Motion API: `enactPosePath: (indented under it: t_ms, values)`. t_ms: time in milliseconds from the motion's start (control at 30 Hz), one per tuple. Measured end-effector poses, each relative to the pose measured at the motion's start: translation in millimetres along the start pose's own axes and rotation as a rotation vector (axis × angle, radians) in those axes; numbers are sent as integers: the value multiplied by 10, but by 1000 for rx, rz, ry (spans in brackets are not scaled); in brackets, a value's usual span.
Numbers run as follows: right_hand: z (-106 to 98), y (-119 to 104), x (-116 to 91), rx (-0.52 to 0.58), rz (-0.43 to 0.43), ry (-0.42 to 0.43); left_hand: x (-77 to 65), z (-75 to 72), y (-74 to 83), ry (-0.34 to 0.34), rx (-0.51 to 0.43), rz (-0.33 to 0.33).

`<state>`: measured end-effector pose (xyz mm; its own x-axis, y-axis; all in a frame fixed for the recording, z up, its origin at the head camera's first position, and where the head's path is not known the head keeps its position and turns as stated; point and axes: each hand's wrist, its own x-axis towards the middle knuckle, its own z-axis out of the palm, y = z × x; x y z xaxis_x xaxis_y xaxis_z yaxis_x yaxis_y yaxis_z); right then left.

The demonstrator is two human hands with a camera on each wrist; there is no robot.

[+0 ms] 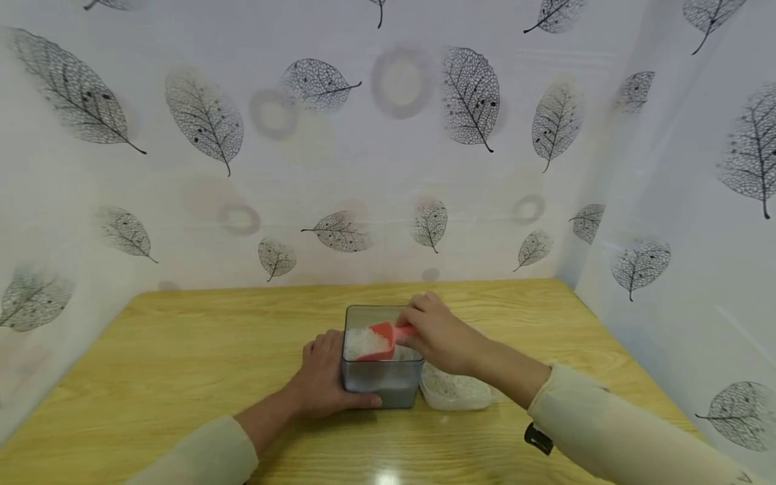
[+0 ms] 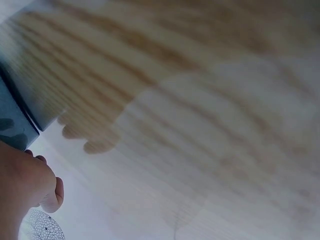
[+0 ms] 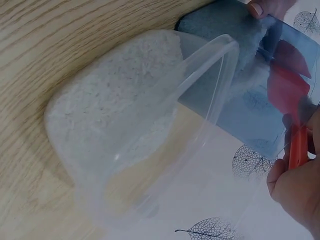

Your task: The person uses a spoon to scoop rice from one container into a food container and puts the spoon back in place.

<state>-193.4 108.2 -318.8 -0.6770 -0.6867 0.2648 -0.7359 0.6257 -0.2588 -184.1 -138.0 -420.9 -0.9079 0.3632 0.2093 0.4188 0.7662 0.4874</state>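
Note:
A grey see-through container [image 1: 382, 385] partly filled with white rice [image 1: 359, 342] stands on the table. My left hand [image 1: 324, 377] holds its left side, the thumb lying across the front wall. In the left wrist view, the left hand [image 2: 25, 187] shows beside the container's corner. My right hand [image 1: 439, 333] grips the handle of a red scoop [image 1: 382, 340], whose bowl is inside the container by the rice. The right wrist view shows the scoop [image 3: 287, 90] through the clear wall, with the right hand [image 3: 297, 192] around its handle.
A clear plastic tub [image 1: 457, 402] with white rice stands just right of the container, partly beneath the right forearm. The wooden table [image 1: 212, 350] meets a leaf-printed cloth [image 1: 388, 168] at the back. A black object [image 1: 538, 439] shows below the right sleeve.

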Motion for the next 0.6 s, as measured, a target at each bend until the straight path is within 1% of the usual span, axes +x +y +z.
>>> enactPosePath:
  t_ms: [167, 367, 600]
  values:
    - [-12, 26, -42, 15, 2, 35, 4, 15, -8, -1, 4, -2]
    - [-36, 102, -88, 8, -6, 108, 10, 28, -27, 9, 9, 20]
    - [-101, 172, -153, 18, 3, 167, 1, 14, -29, 1, -4, 20]
